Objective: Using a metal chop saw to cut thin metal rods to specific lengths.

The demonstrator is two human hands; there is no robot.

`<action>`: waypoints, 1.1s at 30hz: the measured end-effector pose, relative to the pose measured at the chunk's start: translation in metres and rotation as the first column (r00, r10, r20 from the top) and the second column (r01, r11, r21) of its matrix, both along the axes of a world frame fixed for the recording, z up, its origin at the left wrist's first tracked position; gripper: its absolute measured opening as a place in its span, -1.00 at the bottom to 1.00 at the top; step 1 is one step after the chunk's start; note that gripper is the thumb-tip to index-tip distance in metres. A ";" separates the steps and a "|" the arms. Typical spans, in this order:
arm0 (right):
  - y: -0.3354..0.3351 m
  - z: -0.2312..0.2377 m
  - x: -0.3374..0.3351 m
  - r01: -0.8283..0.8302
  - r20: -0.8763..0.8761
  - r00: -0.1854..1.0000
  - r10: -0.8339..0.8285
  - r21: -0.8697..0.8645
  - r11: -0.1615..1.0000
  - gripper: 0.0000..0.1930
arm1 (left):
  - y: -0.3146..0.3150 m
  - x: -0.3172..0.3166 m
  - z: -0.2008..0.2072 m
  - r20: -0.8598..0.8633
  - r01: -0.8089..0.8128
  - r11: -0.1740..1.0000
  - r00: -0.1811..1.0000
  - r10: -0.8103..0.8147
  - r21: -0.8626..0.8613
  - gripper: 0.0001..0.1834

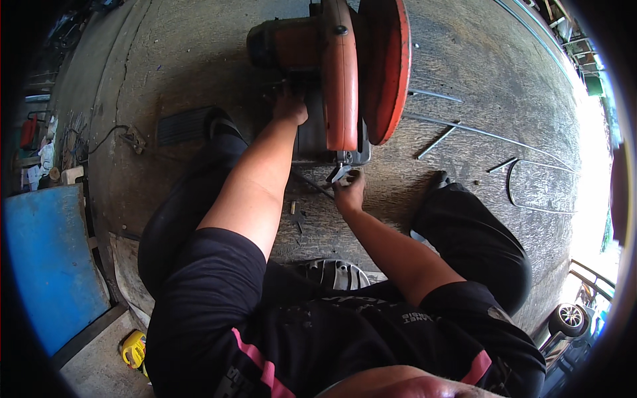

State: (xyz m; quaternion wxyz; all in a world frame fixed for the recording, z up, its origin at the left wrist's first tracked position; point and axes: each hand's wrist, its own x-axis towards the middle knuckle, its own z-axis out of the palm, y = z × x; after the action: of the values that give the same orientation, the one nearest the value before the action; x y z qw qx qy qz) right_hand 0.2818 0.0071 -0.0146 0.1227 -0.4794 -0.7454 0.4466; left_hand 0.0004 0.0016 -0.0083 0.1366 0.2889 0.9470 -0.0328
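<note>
An orange chop saw (340, 79) stands on the floor in front of me, its round blade guard (388, 73) on the right and its dark motor (279, 43) on the left. My left hand (290, 107) reaches down beside the saw's base, below the motor; shadow hides its fingers and whatever they touch. At the front end of the base, my right hand (350, 194) has its fingers closed on a small metal crank handle (340, 174), just below the tip of the saw's orange arm. A thin metal rod (434, 96) sticks out past the guard.
Right of the saw lie a long rod (491, 134), a short rod piece (438, 140) and a bent rod (511, 186). A blue panel (53, 265) and a yellow object (134, 349) are at the left. My legs flank the saw; a wheel (570, 317) shows lower right.
</note>
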 end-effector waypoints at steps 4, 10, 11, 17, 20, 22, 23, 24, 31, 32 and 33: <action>0.011 -0.016 -0.001 -0.115 -0.117 0.991 0.061 -0.534 0.837 -0.56 | 0.009 -0.004 -0.011 -0.002 0.036 0.999 0.999 -0.036 0.036 -0.18; -0.001 0.015 -0.015 -0.060 0.036 0.997 0.068 -0.180 0.982 -0.46 | -0.009 -0.022 -0.036 -0.081 0.083 0.993 0.994 -0.077 0.080 -0.20; -0.004 0.007 -0.017 -0.056 -0.007 0.998 0.056 -0.165 0.985 -0.48 | -0.011 -0.023 -0.034 -0.089 0.087 0.992 0.993 -0.078 0.097 -0.21; 0.016 -0.009 -0.003 -0.027 -0.098 0.995 -0.007 -0.341 0.940 -0.56 | 0.017 0.004 -0.001 -0.003 0.022 0.999 1.000 -0.021 0.039 -0.22; 0.006 0.032 -0.019 -0.136 -0.018 0.990 0.139 -0.343 0.929 -0.56 | -0.023 -0.021 -0.009 -0.106 0.052 0.996 0.993 -0.044 0.071 -0.22; 0.026 0.033 -0.012 -0.183 0.094 0.972 0.216 -0.274 0.944 -0.54 | 0.004 0.003 0.005 -0.056 0.045 0.997 0.998 -0.041 0.070 -0.22; 0.033 0.029 -0.010 -0.185 0.133 0.967 0.216 -0.213 0.959 -0.55 | 0.013 0.011 0.014 -0.031 0.016 0.999 0.999 -0.015 0.047 -0.23; 0.032 0.033 -0.014 -0.204 0.162 0.960 0.229 -0.159 0.966 -0.55 | 0.011 0.010 0.016 -0.033 0.014 0.999 0.999 -0.012 0.046 -0.23; 0.030 0.045 -0.019 -0.252 0.105 0.954 0.280 -0.221 0.942 -0.50 | -0.010 -0.007 0.004 -0.071 0.020 0.985 0.997 -0.008 0.174 -0.26; 0.029 0.045 -0.020 -0.275 0.120 0.945 0.303 -0.207 0.939 -0.51 | -0.013 -0.010 0.004 -0.052 0.004 0.980 0.999 0.006 0.199 -0.26; 0.032 0.041 -0.018 -0.287 0.149 0.937 0.317 -0.190 0.939 -0.51 | -0.008 -0.007 0.006 -0.047 0.011 0.979 0.999 -0.001 0.202 -0.26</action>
State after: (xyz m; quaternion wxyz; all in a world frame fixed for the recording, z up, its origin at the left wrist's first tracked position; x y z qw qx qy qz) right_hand 0.2642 0.0391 0.0266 -0.0545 -0.4053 -0.7787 0.4759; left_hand -0.0063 -0.0063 -0.0024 0.0840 0.3031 0.9475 0.0565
